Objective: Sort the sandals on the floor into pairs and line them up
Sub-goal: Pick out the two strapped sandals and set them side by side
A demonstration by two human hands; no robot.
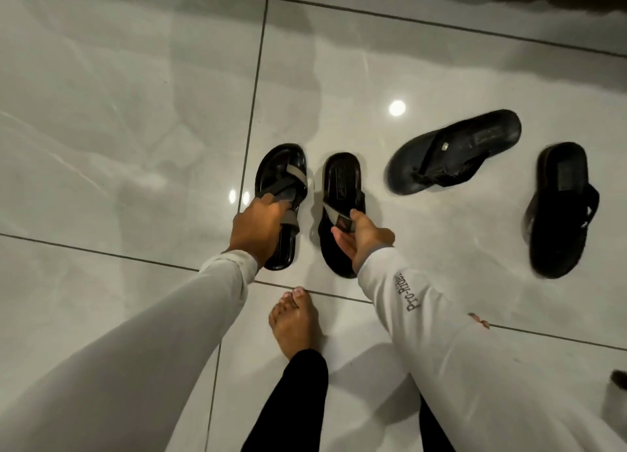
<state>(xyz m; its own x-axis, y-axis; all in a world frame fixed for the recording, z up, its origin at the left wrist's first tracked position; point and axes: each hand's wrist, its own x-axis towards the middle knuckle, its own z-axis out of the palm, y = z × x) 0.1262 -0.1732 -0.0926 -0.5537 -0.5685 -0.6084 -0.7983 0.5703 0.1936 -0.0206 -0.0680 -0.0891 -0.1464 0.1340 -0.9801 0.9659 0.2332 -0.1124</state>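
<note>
Hands (258, 227) (359, 238) each pinch one grey-strapped sandal (281, 193) (341, 193) at frame centre; we set heels level, soles parallel.

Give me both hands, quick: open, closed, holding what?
Left hand: closed on the strap of the left grey-strapped sandal.
Right hand: closed on the strap of the right grey-strapped sandal.

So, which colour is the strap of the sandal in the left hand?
Grey, on a black sandal, seen in the head view, the only one.

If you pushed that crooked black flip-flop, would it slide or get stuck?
The crooked flip-flop would probably slide easily: the tile floor looks glossy. It lies flat, so tipping seems unlikely. Its thin sole would likely bend if lifted by one end.
</note>
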